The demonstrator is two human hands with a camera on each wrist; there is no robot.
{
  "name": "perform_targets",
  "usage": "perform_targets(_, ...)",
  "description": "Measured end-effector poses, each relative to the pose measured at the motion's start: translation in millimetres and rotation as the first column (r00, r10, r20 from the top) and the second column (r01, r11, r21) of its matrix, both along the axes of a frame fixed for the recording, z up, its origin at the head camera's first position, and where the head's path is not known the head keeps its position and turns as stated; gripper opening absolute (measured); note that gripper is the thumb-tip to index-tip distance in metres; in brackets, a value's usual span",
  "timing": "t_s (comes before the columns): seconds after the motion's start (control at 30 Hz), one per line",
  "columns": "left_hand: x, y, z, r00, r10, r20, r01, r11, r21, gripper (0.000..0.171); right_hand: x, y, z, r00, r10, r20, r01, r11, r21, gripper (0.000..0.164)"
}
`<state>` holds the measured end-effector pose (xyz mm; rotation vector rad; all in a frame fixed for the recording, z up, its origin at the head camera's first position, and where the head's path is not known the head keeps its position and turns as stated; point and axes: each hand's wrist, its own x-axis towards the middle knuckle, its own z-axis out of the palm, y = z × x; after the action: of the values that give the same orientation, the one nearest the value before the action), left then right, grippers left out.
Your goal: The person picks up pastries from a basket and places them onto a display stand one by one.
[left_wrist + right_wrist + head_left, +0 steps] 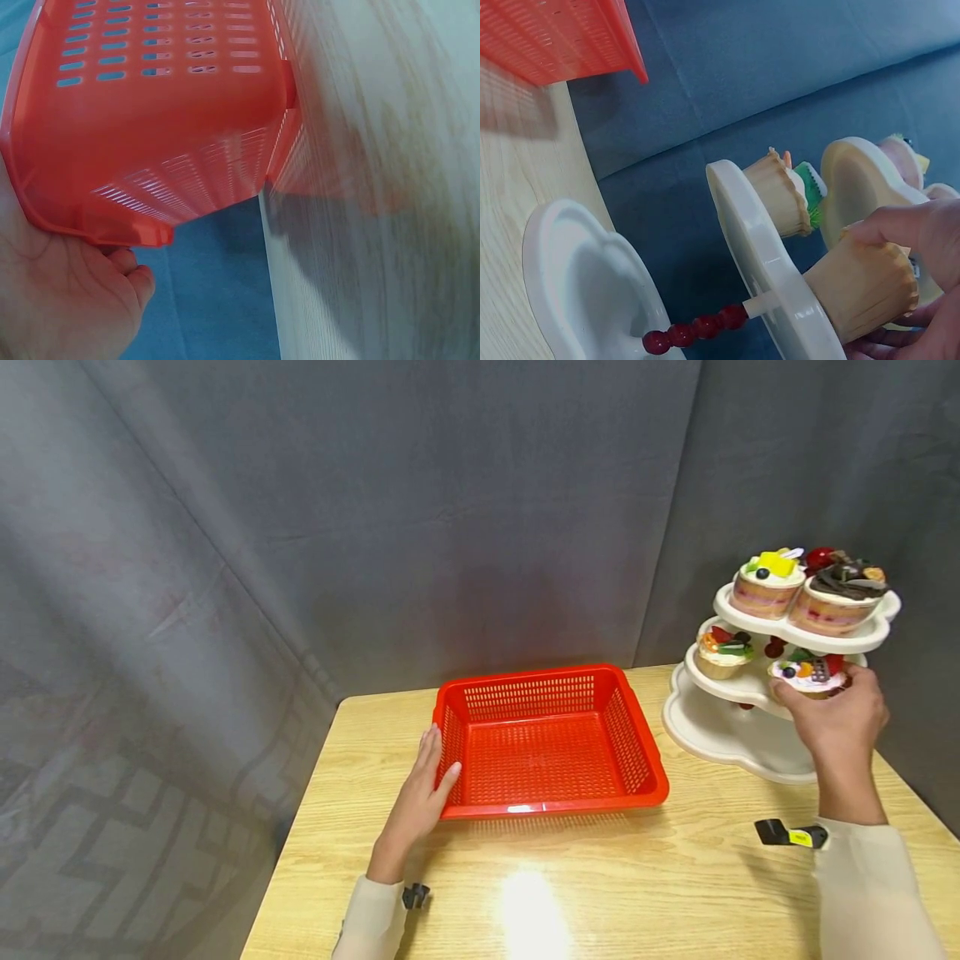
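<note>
On the right, my right hand (847, 718) grips a cupcake (806, 675) topped with cream and fruit, thumb on one side and fingers on the other. In the right wrist view the tan base of this cupcake (862, 289) is right at the surface of the white stand's middle tier (769, 259). A second fruit-topped cupcake (722, 656) stands on the same tier, to the left. My left hand (416, 797) holds the left rim of a red plastic basket (645, 735), its thumb over the inner side and fingers outside. Nothing lies in the basket.
The stand's top tier (783, 628) carries several cakes, among them a yellow-topped one (765, 593) and a chocolate-topped one (836, 606). Its scalloped bottom tier (712, 739) sits low over the wooden table (600, 877). Grey curtains (450, 510) hang behind and at the left.
</note>
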<state>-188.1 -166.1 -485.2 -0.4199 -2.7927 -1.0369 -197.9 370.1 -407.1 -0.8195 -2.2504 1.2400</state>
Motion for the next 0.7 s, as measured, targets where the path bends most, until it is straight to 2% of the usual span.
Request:
perform_targets(0.2,-0.8,0,0.0,1.000,0.001,0.005,-0.001,1.000,-0.003,0.076,-4.1,4,0.3,1.000,-0.005,-0.025,0.006,0.999,0.048,0.084)
perform_targets(0.43,-0.6,1,0.8,1.000,0.003,-0.003,-0.003,1.000,-0.002,0.072,-7.7,7,0.5,1.000,-0.007,0.004,0.007,0.999,0.042,0.086)
perform_targets(0.7,-0.2,0,1.1,1.000,0.002,0.010,-0.002,1.000,-0.021,0.078,-10.8,8,-6.1,1.000,0.000,-0.006,0.000,0.999,0.045,0.086)
